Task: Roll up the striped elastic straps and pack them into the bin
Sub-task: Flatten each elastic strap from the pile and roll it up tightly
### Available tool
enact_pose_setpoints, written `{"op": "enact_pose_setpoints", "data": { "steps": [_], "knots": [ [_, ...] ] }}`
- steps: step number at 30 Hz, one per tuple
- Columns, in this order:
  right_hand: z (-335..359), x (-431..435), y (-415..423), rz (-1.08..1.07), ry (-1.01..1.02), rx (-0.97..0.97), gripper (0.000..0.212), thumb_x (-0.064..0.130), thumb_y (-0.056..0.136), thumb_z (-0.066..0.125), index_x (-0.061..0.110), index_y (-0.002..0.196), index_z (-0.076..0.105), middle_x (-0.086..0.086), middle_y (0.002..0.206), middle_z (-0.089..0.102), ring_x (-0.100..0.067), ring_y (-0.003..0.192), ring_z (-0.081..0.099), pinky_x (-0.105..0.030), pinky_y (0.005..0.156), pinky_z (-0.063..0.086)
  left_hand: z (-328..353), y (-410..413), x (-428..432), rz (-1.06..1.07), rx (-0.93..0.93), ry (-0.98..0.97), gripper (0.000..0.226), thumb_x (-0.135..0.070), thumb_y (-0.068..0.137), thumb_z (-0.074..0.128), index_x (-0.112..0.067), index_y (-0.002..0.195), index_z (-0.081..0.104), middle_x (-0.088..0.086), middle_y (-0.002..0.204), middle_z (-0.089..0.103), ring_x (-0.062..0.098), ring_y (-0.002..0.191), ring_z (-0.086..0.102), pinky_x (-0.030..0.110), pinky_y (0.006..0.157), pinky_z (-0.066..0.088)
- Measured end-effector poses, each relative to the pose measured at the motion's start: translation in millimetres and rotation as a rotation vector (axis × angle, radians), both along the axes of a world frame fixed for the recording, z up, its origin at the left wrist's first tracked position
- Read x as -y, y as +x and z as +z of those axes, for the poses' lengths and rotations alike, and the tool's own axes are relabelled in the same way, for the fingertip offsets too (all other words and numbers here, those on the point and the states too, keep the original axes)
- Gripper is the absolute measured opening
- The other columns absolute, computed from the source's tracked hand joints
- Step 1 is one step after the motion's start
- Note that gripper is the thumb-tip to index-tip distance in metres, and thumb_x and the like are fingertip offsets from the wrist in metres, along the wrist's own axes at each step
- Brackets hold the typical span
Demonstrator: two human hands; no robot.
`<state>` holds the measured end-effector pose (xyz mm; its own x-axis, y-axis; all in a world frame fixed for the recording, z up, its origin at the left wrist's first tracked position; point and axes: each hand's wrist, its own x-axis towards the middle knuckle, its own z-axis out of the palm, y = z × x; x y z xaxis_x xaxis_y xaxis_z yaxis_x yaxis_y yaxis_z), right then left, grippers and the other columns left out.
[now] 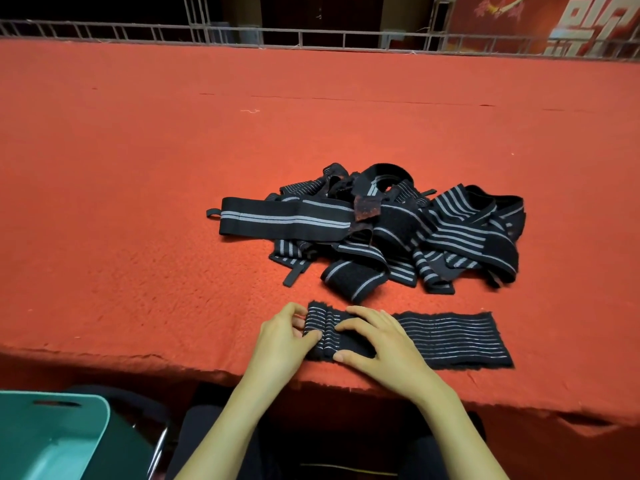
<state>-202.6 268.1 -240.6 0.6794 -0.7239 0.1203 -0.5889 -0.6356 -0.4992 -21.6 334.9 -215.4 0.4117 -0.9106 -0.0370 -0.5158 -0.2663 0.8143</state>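
A black elastic strap (450, 337) with thin grey stripes lies along the front edge of the red table (138, 202), its left end rolled; left hand (280, 344) and right hand (381, 344) curl fingers round that roll.

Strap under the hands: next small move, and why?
Probably roll one more turn to the right. The left hand and right hand grip the rolled end of the strap, but most of its length lies flat, unrolled, on the red table.
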Motion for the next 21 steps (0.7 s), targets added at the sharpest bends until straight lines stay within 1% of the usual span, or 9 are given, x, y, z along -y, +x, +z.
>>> {"op": "enact_pose_setpoints", "data": {
  "steps": [3, 5, 7, 8, 10, 13, 17, 19, 21],
  "knots": [
    [1.4, -0.7, 1.2, 0.002, 0.014, -0.004, 0.061, 0.074, 0.075, 0.04, 0.042, 0.125, 0.052, 0.02, 0.144, 0.035, 0.0, 0.136, 0.027, -0.026, 0.117, 0.004, 5.3, -3.1, 2.4, -0.008, 0.082, 0.029, 0.026, -0.022, 0.078, 0.069, -0.027, 0.097, 0.052, -0.012, 0.082, 0.06, 0.006, 0.067, 0.056, 0.024, 0.069, 0.044],
    [4.5, -0.4, 2.8, 0.011, 0.016, -0.02, 0.065, 0.073, 0.075, 0.042, 0.043, 0.133, 0.046, 0.018, 0.145, 0.034, -0.003, 0.137, 0.026, -0.023, 0.115, 0.005, 6.8, -3.9, 2.8, -0.021, 0.073, 0.03, 0.026, -0.02, 0.078, 0.067, -0.027, 0.097, 0.05, -0.009, 0.081, 0.061, 0.01, 0.068, 0.058, 0.03, 0.072, 0.048],
    [9.8, -0.6, 7.2, 0.035, 0.02, -0.033, 0.065, 0.068, 0.078, 0.051, 0.044, 0.138, 0.04, 0.016, 0.147, 0.031, -0.004, 0.137, 0.025, -0.021, 0.112, 0.009, 7.8, -2.0, 0.0, -0.018, 0.008, 0.005, 0.027, -0.014, 0.078, 0.065, -0.024, 0.096, 0.049, -0.005, 0.08, 0.06, 0.013, 0.067, 0.057, 0.035, 0.074, 0.05],
    [13.0, -1.7, 11.4, 0.053, 0.02, -0.034, 0.063, 0.064, 0.08, 0.057, 0.044, 0.137, 0.041, 0.015, 0.147, 0.031, -0.005, 0.136, 0.024, -0.021, 0.112, 0.011, 8.6, 1.3, -2.4, 0.0, -0.018, -0.007, 0.027, -0.012, 0.078, 0.065, -0.024, 0.095, 0.048, -0.004, 0.08, 0.06, 0.012, 0.066, 0.056, 0.033, 0.073, 0.05],
    [17.7, -4.4, 24.1, 0.1, -0.006, -0.029, 0.051, 0.058, 0.082, 0.061, 0.04, 0.128, 0.05, 0.011, 0.147, 0.032, -0.006, 0.136, 0.024, -0.026, 0.113, 0.014, 9.0, 12.8, -8.7, 0.049, -0.032, -0.029, 0.026, -0.01, 0.078, 0.065, -0.022, 0.095, 0.049, -0.003, 0.081, 0.059, 0.011, 0.066, 0.055, 0.027, 0.069, 0.046],
    [18.2, -10.4, 48.8, 0.171, -0.041, -0.023, 0.042, 0.057, 0.083, 0.059, 0.032, 0.117, 0.056, 0.007, 0.145, 0.036, -0.012, 0.135, 0.029, -0.03, 0.113, 0.017, 8.2, 32.3, -20.8, 0.118, -0.008, -0.043, 0.025, -0.01, 0.078, 0.067, -0.019, 0.095, 0.052, -0.004, 0.078, 0.059, 0.01, 0.065, 0.054, 0.023, 0.066, 0.043],
    [13.9, -17.1, 71.6, 0.211, -0.02, -0.039, 0.044, 0.058, 0.085, 0.055, 0.035, 0.123, 0.05, 0.011, 0.145, 0.035, -0.01, 0.136, 0.028, -0.044, 0.116, 0.016, 6.9, 44.7, -31.6, 0.151, 0.044, -0.06, 0.026, -0.01, 0.076, 0.068, -0.021, 0.093, 0.052, -0.003, 0.08, 0.06, 0.013, 0.069, 0.057, 0.029, 0.07, 0.047],
    [13.3, -17.6, 74.8, 0.198, -0.015, -0.075, 0.045, 0.06, 0.085, 0.053, 0.037, 0.123, 0.049, 0.012, 0.145, 0.035, -0.009, 0.137, 0.026, -0.047, 0.117, 0.013, 5.1, 42.8, -31.9, 0.136, 0.12, -0.085, 0.026, -0.012, 0.075, 0.068, -0.022, 0.093, 0.052, -0.003, 0.085, 0.059, 0.017, 0.074, 0.057, 0.033, 0.074, 0.048],
    [12.5, -16.5, 74.7, 0.184, -0.012, -0.098, 0.047, 0.065, 0.083, 0.049, 0.039, 0.121, 0.05, 0.012, 0.144, 0.035, -0.01, 0.137, 0.026, -0.049, 0.117, 0.013, 4.0, 37.7, -30.3, 0.141, 0.206, -0.105, 0.025, -0.013, 0.076, 0.068, -0.02, 0.096, 0.054, -0.004, 0.089, 0.054, 0.016, 0.078, 0.053, 0.033, 0.075, 0.044]
  ]
}}
